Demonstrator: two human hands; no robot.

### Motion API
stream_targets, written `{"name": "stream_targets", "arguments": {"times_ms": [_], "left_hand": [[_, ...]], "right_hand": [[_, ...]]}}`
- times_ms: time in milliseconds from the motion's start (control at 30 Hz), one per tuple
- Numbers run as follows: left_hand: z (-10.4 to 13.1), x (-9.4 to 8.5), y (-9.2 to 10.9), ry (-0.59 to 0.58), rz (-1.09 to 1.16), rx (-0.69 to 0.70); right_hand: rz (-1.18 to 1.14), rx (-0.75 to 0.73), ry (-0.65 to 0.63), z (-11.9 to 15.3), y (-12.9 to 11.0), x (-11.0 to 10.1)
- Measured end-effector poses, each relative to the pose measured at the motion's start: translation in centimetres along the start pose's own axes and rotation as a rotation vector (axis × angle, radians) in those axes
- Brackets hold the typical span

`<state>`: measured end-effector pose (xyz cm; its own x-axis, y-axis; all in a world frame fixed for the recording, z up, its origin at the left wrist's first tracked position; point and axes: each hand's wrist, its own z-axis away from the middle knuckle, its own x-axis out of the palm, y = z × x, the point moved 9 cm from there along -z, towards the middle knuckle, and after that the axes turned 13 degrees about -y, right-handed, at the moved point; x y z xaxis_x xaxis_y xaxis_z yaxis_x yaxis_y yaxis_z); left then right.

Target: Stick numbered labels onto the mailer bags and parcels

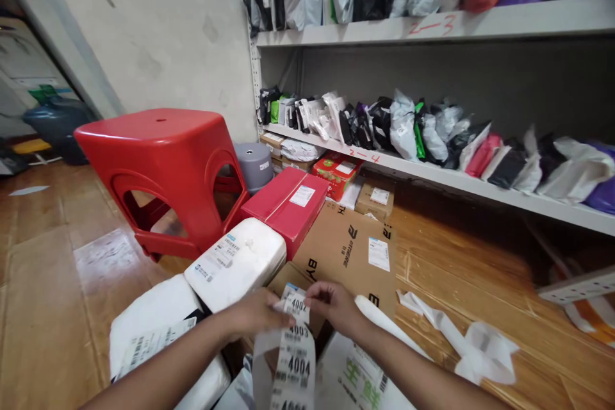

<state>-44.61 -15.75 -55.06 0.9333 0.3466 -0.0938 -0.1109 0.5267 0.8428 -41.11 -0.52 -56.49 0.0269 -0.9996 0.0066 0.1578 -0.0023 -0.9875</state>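
Note:
A strip of white number labels [294,352], printed 4002, 4003, 4004 with barcodes, hangs down between my hands at the bottom centre. My left hand [257,312] pinches the strip's top from the left. My right hand [332,302] pinches the top label from the right, fingertips close to the left hand's. Under my hands lie parcels: a white foam-wrapped parcel [237,261], a large white bag parcel [148,320] and a flat brown cardboard box [348,250].
A red plastic stool [163,166] stands on the wooden floor at left. A red box [288,202] lies behind the parcels. Metal shelves [432,173] at right hold several bagged parcels. Peeled backing paper [461,333] lies on the floor at right.

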Motion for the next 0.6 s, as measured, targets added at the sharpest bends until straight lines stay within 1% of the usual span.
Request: {"name": "stream_targets", "arguments": {"times_ms": [33, 67, 100, 167, 200, 233, 267, 333, 433, 500, 600], "left_hand": [[-0.4, -0.7, -0.2, -0.053, -0.067, -0.03], [-0.7, -1.8, -0.3, -0.068, -0.198, -0.051], [-1.1, -3.3, 0.0, -0.038, -0.361, -0.052], [-1.8, -6.5, 1.5, 0.134, -0.664, 0.036], [-2.3, -7.6, 2.1, 0.2, -0.764, 0.081], [-3.0, -8.4, 2.4, 0.239, -0.822, 0.114], [-3.9, -8.9, 2.6, 0.249, -0.858, 0.131], [-5.9, -9.4, 2.8, 0.253, -0.924, 0.15], [-8.5, -9.6, 3.5, 0.265, -0.979, 0.152], [-9.2, -9.3, 4.1, 0.275, -1.017, 0.164], [-9.0, -8.3, 4.6, 0.282, -1.06, 0.203]], "right_hand": [[0.002, -0.027, 0.091, -0.8, 0.1, -1.3], [0.005, -0.054, 0.187, -1.7, 0.1, -2.7], [0.01, -0.076, 0.273, -2.6, 0.2, -4.0], [0.026, -0.103, 0.384, -4.7, 0.2, -5.8], [0.038, -0.116, 0.419, -5.9, 0.2, -6.3], [0.051, -0.13, 0.444, -6.9, 0.1, -6.5], [0.065, -0.143, 0.462, -7.9, 0.0, -6.6], [0.093, -0.165, 0.488, -9.6, -0.1, -6.1], [0.137, -0.185, 0.51, -11.5, 0.0, -4.9], [0.18, -0.189, 0.509, -12.2, 0.1, -4.2], [0.284, -0.183, 0.494, -12.8, 0.0, -3.5]]}}
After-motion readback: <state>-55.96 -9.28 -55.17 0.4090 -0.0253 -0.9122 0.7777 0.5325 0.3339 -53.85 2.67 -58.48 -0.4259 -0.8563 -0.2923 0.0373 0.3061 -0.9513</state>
